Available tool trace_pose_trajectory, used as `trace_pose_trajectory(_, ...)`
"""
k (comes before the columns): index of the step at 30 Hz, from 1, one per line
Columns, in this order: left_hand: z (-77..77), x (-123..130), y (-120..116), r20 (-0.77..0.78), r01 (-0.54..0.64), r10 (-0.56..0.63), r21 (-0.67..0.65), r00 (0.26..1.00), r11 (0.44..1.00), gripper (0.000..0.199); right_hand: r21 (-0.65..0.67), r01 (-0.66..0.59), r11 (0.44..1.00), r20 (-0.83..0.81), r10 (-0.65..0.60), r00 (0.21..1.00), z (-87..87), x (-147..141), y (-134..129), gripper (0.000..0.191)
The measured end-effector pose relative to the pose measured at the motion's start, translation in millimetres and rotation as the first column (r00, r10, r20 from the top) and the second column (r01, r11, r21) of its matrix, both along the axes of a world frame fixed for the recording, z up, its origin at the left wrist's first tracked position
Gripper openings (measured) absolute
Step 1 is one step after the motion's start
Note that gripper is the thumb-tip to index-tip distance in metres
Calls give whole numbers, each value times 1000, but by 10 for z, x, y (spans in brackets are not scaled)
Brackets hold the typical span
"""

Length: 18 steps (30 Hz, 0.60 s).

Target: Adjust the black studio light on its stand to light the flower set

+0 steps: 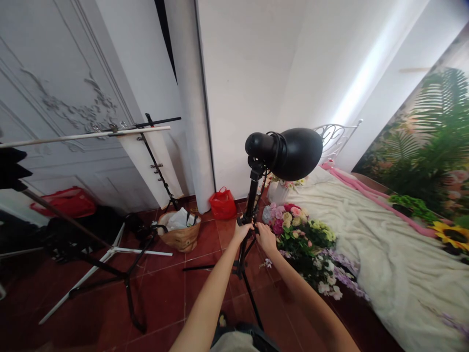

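Note:
A black lamp with a wide bowl-shaped shade [298,154] tops a black light stand [252,195] straight in front of me. My left hand [242,231] is wrapped round the stand's pole below the lamp. On the pole's other side, my right hand [266,238] has its fingers closed at the same height, on what looks like a knob or collar that the fingers mostly hide. The lamp's cord hangs looped behind the shade and runs down along the pole. Below my hands the stand's thin legs spread over the red tiles [164,278].
Artificial flowers [304,234] lie right of the stand, against a bed with a cream blanket [388,254]. To the left are a wicker basket [183,234], a red bag [223,203], and other stands with splayed legs [126,278]. A white wall [252,88] rises behind.

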<state>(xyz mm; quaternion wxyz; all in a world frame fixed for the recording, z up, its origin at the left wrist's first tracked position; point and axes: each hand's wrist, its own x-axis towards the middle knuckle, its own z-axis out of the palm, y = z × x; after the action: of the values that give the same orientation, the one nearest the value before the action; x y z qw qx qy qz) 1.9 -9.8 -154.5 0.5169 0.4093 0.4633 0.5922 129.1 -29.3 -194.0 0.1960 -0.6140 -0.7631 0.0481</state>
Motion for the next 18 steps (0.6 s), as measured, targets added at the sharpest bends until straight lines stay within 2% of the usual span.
trace_pose_trajectory(4, -14, -7, 9, -6, 29, -29, 112, 1000, 993, 16, -52, 5, 999, 65, -2, 998, -5, -26, 45, 41)
trace_pose_trajectory(10, -12, 12, 29, -38, -7, 9, 63, 999, 998, 16, -167, 1, 986, 54, 9, 998, 21, -28, 98, 48)
trace_pose_trajectory(14, -28, 37, 41, -66, -37, 37, 9, 997, 999, 14, -274, 0, 962, 115, 33, 993, 143, 3, 163, 38)
trace_pose_trajectory(18, -33, 62, 49, -73, -44, 45, 21, 996, 999, 12, -372, -27, 928, 164, 95, 982, 312, 31, 333, 40)
